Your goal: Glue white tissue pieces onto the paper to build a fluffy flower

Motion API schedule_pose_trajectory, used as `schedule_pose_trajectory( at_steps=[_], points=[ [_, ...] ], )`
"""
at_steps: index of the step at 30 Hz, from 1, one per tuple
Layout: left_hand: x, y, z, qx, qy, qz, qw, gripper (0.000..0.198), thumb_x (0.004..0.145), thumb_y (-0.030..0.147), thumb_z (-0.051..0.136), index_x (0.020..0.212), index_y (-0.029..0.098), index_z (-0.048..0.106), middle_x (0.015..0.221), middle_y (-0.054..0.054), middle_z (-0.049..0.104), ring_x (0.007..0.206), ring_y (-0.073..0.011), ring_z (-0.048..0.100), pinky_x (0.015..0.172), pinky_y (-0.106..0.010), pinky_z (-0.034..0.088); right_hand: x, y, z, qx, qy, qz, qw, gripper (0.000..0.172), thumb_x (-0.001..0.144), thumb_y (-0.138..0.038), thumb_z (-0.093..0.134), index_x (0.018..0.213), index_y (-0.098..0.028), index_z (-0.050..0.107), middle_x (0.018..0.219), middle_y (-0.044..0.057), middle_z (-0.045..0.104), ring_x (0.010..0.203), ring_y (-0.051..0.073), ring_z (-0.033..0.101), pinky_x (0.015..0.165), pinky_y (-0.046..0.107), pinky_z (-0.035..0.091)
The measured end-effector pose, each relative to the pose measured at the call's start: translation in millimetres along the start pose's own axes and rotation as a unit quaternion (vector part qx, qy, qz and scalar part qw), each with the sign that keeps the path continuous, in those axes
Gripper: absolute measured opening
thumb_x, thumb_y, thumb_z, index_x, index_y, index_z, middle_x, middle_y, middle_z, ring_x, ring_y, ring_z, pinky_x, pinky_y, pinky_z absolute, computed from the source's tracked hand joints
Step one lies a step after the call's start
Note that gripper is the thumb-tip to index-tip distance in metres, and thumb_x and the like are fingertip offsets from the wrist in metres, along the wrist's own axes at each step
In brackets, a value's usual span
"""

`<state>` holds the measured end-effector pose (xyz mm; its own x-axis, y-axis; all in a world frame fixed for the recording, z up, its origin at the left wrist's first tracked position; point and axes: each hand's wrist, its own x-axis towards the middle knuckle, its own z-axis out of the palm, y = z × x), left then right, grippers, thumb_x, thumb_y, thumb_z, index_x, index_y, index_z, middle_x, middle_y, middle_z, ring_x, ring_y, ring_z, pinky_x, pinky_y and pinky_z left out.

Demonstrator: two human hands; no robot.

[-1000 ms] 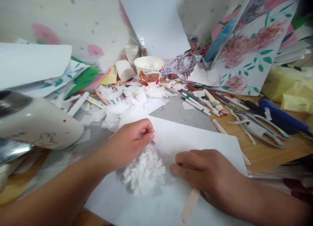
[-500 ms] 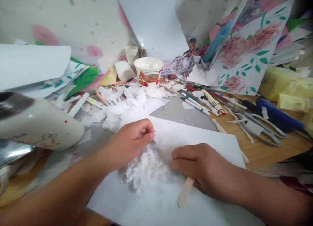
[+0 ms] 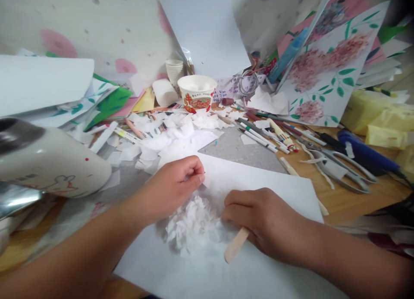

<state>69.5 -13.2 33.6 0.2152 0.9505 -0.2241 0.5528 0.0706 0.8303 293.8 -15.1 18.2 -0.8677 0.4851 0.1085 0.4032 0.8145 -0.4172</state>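
My right hand (image 3: 258, 217) is closed around a flat wooden craft stick (image 3: 237, 246), whose rounded end sticks out below the fist toward me. My left hand (image 3: 181, 178) is pinched, thumb against forefinger, with a small pale piece of paper (image 3: 205, 181) just showing at the fingertips. Between the two hands lies a fluffy clump of crumpled white paper bits (image 3: 194, 225), on a large white sheet (image 3: 274, 174). The far end of the stick is hidden by my right hand.
Torn paper scraps (image 3: 174, 131) cover the desk behind my hands, before a paper bowl (image 3: 197, 94). A white bottle (image 3: 58, 161) lies at left. Pens (image 3: 257, 137), scissors (image 3: 343, 165) and a blue-handled tool (image 3: 368, 150) lie at right, below a flower picture (image 3: 336, 70).
My right hand has shifted slightly left, and the craft stick's near end has swung left and up. My left hand and the paper clump look the same.
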Motion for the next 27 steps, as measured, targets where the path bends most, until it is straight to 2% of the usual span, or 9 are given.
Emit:
schedule_pose_trajectory(
  at_steps=[4,12,20,27],
  points=[
    [0,0,0.2,-0.018,0.001,-0.008,1.0,0.018,0.09,0.032,0.049,0.077,0.021,0.047,0.061,0.007,0.043,0.049,-0.0079,0.033,0.044,-0.019,0.025,0,1,-2,-0.012,-0.008,-0.003,1.0,0.017,0.089,-0.009,0.048,0.082,-0.018,0.061,0.078,0.0,0.055,0.061,0.012,0.044,0.055,0.024,0.03],
    [0,-2,-0.4,-0.012,-0.002,-0.009,1.0,0.018,0.091,0.033,0.047,0.077,0.021,0.048,0.063,0.007,0.044,0.051,-0.0091,0.037,0.045,-0.02,0.027,4,3,2,-0.033,0.004,-0.025,0.999,0.014,0.094,-0.018,0.05,0.086,-0.019,0.061,0.077,0.001,0.056,0.063,0.012,0.047,0.057,0.023,0.033],
    [1,0,-0.6,0.002,-0.004,-0.003,1.0,0.018,0.091,0.033,0.046,0.077,0.021,0.048,0.064,0.007,0.045,0.054,-0.009,0.038,0.048,-0.021,0.029,2,3,1,-0.053,-0.003,-0.016,0.998,0.026,0.093,-0.006,0.04,0.082,-0.016,0.062,0.076,0.001,0.053,0.06,0.013,0.042,0.055,0.024,0.032],
    [1,-3,-2.0,-0.018,-0.016,-0.006,1.0,0.021,0.093,0.037,0.046,0.079,0.021,0.047,0.067,0.007,0.044,0.055,-0.0093,0.036,0.05,-0.022,0.029,11,5,-5,-0.062,-0.047,-0.006,0.997,0.014,0.09,-0.006,0.053,0.081,-0.014,0.061,0.081,0.002,0.055,0.064,0.012,0.046,0.059,0.023,0.035]
  ],
)
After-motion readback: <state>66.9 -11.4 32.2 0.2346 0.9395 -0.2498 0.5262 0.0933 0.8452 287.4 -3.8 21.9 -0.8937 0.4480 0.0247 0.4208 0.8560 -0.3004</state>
